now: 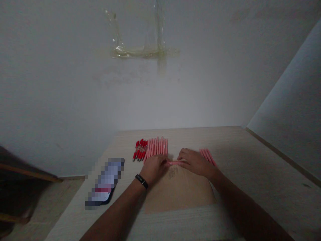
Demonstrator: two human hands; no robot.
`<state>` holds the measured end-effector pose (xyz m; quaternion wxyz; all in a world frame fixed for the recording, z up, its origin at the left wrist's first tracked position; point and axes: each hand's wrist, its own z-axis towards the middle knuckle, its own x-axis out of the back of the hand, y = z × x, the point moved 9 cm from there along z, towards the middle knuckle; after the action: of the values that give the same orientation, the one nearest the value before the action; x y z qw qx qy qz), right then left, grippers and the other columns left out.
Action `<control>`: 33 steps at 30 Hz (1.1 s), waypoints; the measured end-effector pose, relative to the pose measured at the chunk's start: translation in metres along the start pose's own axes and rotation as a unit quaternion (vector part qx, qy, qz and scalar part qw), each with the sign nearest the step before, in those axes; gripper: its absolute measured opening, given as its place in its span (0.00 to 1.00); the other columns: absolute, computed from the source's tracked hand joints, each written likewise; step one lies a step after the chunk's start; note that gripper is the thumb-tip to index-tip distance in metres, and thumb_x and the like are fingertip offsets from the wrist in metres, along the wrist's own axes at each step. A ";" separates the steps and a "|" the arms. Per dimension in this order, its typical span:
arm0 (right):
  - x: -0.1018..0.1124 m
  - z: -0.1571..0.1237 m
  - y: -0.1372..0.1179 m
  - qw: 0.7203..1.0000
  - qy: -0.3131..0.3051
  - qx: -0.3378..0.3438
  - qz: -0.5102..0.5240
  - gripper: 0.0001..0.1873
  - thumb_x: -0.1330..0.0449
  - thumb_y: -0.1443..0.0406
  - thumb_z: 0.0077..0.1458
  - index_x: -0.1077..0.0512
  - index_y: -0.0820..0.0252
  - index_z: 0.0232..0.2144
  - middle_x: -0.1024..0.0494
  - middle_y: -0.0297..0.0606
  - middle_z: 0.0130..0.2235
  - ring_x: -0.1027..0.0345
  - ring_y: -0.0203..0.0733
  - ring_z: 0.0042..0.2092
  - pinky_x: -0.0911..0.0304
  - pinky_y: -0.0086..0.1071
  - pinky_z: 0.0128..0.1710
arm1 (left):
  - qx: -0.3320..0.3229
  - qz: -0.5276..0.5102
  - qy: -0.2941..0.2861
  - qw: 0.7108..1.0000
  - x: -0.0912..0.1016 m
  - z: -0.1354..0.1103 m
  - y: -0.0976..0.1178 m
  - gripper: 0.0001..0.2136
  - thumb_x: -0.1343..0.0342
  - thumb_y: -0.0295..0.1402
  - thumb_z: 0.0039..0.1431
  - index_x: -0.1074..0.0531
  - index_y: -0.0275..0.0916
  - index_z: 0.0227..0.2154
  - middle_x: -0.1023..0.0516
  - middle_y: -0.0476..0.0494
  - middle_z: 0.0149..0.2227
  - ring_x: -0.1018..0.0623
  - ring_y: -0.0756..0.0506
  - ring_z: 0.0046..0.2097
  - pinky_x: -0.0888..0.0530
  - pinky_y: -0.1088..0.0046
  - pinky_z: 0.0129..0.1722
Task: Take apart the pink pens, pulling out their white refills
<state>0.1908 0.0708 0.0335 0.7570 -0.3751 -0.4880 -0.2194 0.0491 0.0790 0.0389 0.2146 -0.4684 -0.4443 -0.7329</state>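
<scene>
My left hand, with a black band on its wrist, pinches one end of a slim pink pen. The fingers of my right hand close on the other end, so the pen lies crosswise between both hands. Beneath them is a brown sheet of paper or card with dark scribbled marks near its top edge. Just beyond my left hand, several pink pens lie side by side in a row. A smaller group of pink pens is beside my right hand, partly covered by it.
Several short red pieces with pale tips lie left of the pink row. A phone with a blurred screen rests near the left edge of the pale wooden table. Behind stands a wall with peeling tape.
</scene>
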 end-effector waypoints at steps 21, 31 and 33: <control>-0.002 0.002 -0.005 0.999 -0.019 0.017 -0.035 0.10 0.49 0.63 0.67 0.30 0.60 0.37 0.28 0.40 0.40 0.35 0.42 0.43 0.42 0.34 0.44 | 0.003 -0.006 0.004 1.000 0.001 -0.001 0.001 0.11 0.46 0.41 0.62 0.23 0.39 0.37 0.21 0.43 0.38 0.24 0.45 0.39 0.34 0.74 0.35; -0.004 0.001 0.002 1.000 -0.013 -0.002 -0.001 0.09 0.46 0.60 0.66 0.31 0.59 0.38 0.28 0.38 0.39 0.35 0.41 0.42 0.42 0.33 0.44 | -0.011 -0.013 0.002 1.000 0.001 0.000 0.003 0.11 0.46 0.40 0.63 0.23 0.40 0.36 0.21 0.44 0.38 0.24 0.46 0.39 0.34 0.73 0.36; -0.006 0.003 -0.002 1.000 -0.019 0.017 -0.014 0.12 0.50 0.61 0.68 0.30 0.59 0.37 0.28 0.39 0.40 0.36 0.41 0.44 0.42 0.34 0.46 | -0.010 -0.012 -0.001 1.000 0.001 0.000 0.003 0.10 0.46 0.40 0.62 0.23 0.40 0.36 0.21 0.44 0.38 0.24 0.46 0.39 0.34 0.73 0.35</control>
<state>0.1855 0.0713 0.0297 0.7507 -0.3595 -0.5109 -0.2150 0.0510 0.0774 0.0409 0.2008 -0.4662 -0.4429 -0.7391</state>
